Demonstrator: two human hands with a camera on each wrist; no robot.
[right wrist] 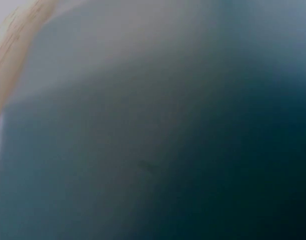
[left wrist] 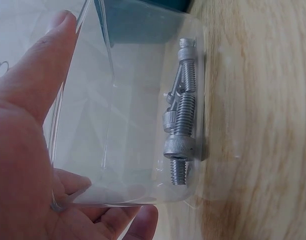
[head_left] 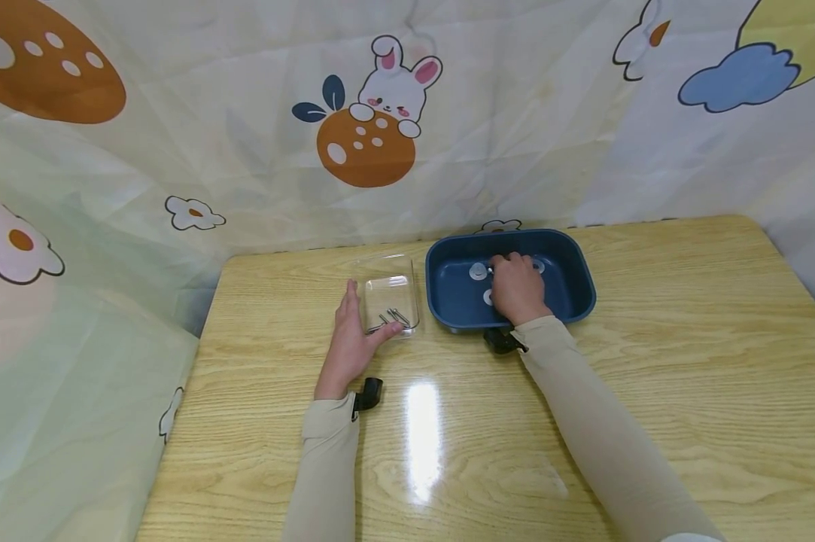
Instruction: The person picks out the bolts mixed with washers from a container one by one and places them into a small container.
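Observation:
My left hand [head_left: 351, 342] rests against the near left corner of a clear plastic box [head_left: 387, 283], thumb along the near side and straight fingers along the left wall. Several silver socket-head bolts [left wrist: 180, 120] of different sizes lie in this box. Inside a dark blue basin [head_left: 441, 322], my right hand [head_left: 518, 290] reaches down with bent fingers. A small shiny piece shows at its fingertips; whether they pinch it is hidden. Pale round pieces [head_left: 478, 271] lie on the basin floor around this hand. The right wrist view is only a blur of blue wall.
The box and the basin stand side by side near the back edge of a wood-grain table [head_left: 685, 361]. Behind them hangs a printed cloth [head_left: 529, 120]. A black wrist camera [head_left: 369, 393] sits on the left wrist, another [head_left: 499, 341] by the basin's front rim.

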